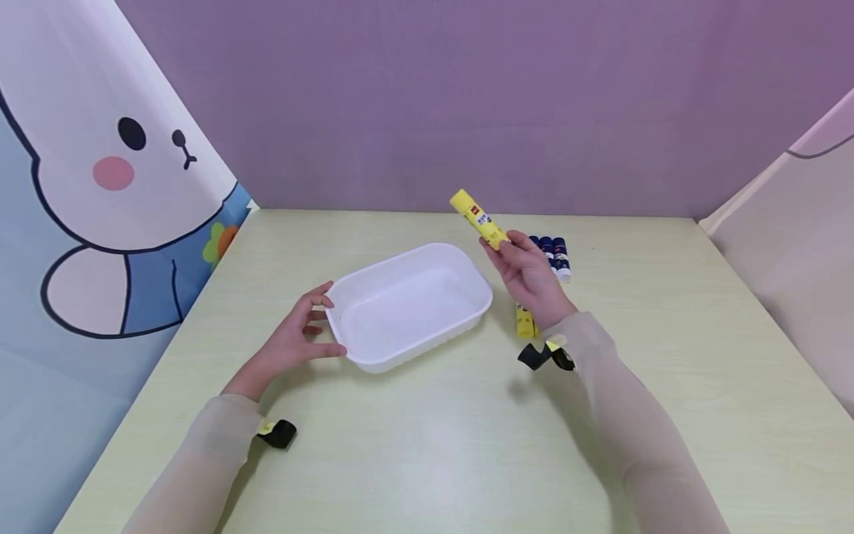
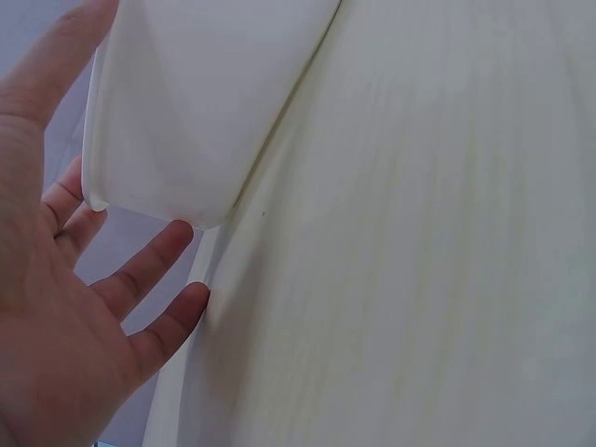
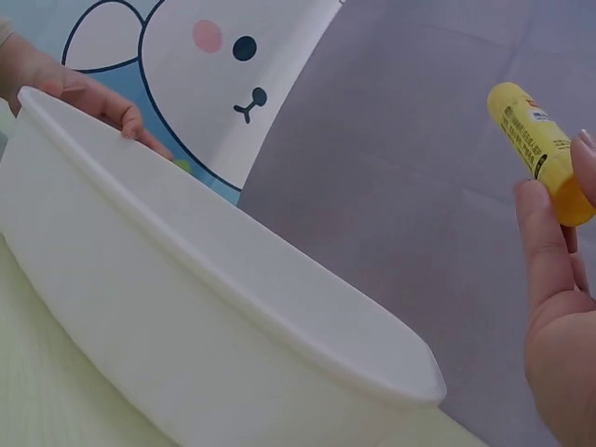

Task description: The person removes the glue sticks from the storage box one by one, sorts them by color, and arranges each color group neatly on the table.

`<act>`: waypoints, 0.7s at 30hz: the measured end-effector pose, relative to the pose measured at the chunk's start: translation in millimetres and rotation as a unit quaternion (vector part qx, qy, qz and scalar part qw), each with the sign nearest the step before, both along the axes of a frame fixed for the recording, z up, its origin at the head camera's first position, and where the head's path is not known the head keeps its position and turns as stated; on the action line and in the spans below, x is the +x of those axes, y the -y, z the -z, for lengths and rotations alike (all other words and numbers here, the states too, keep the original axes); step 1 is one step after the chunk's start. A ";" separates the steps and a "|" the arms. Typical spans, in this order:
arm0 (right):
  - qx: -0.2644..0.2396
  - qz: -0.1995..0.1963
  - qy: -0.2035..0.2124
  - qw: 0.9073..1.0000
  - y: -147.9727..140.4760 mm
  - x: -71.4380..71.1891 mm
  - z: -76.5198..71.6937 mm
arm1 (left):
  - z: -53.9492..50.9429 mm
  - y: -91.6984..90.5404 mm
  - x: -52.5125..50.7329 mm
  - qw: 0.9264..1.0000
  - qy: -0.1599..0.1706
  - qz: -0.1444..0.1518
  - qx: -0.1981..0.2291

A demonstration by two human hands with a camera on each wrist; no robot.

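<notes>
A white plastic tub (image 1: 410, 348) stands on the table and looks empty inside. My left hand (image 1: 300, 334) holds its left end, the thumb at the near corner and a finger over the rim farther back; in the left wrist view two fingers (image 2: 154, 270) spread below the tub. Above and beyond the tub's right end, my right hand (image 1: 527, 274) pinches a yellow glue stick (image 1: 478, 218) by its lower end, tilted up to the left. The same glue stick (image 3: 531, 140) shows its printed label in the right wrist view.
Beyond the right hand lie several navy-and-white sticks (image 1: 560, 259), partly hidden by it. More yellow glue sticks (image 1: 524, 322) lie under the right wrist. A purple panel (image 1: 427, 111) borders the table's back, and a cartoon-printed sheet (image 1: 100, 259) its left side.
</notes>
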State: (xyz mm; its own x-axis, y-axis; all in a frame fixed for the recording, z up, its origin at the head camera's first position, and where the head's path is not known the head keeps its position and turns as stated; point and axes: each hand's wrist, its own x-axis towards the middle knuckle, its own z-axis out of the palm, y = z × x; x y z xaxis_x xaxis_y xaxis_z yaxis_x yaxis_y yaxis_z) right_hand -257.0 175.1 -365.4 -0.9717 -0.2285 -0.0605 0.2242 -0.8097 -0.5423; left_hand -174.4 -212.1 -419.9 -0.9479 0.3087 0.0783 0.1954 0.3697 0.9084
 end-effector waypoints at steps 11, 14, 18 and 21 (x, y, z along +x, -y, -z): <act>-0.055 0.021 0.014 0.998 -15.9 5.2 6.4 | 0.6 1.1 0.7 1.000 0.004 -0.002 -0.007; -0.064 0.028 0.024 0.997 -22.5 6.8 7.0 | 0.4 1.0 0.3 1.000 0.002 -0.001 -0.006; -0.085 0.029 0.038 0.995 -31.9 9.0 8.0 | 0.4 1.0 -0.3 1.000 0.000 0.000 -0.007; -0.093 0.024 0.049 0.994 -38.1 11.2 9.3 | 0.5 0.6 -0.3 1.000 0.001 0.000 -0.006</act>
State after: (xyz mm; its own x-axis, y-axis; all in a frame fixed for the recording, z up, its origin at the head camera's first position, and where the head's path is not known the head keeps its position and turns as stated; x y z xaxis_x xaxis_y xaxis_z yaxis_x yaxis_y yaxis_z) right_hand -245.8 213.2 -374.7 -0.9735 -0.1973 -0.1157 0.2263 -0.9051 -0.3600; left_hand -174.6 -212.6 -420.5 -0.9482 0.3094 0.0723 0.1934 0.3812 0.9041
